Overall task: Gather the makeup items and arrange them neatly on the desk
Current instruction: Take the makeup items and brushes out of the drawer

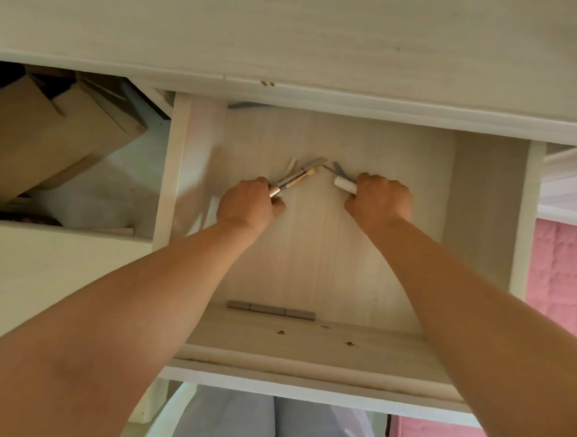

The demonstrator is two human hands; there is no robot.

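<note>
Both my hands reach into an open pale wooden drawer (487,205) below the desk top (287,35). My left hand (248,205) grips a bundle of slim makeup brushes and pencils (300,176), which point up and to the right out of the fist; one has a rose-gold ferrule. My right hand (381,200) grips a short white tube (344,184) together with a thin blue-grey stick (338,169) that points up and to the left. The two bundles' tips nearly meet over the drawer floor. What lies inside either fist is hidden.
A grey hinge-like strip (271,310) lies along the drawer's front inside edge. Cardboard boxes (54,135) sit under the desk at the left. A pink quilt (560,277) shows at the right. My light blue trousers (257,420) are below the drawer front.
</note>
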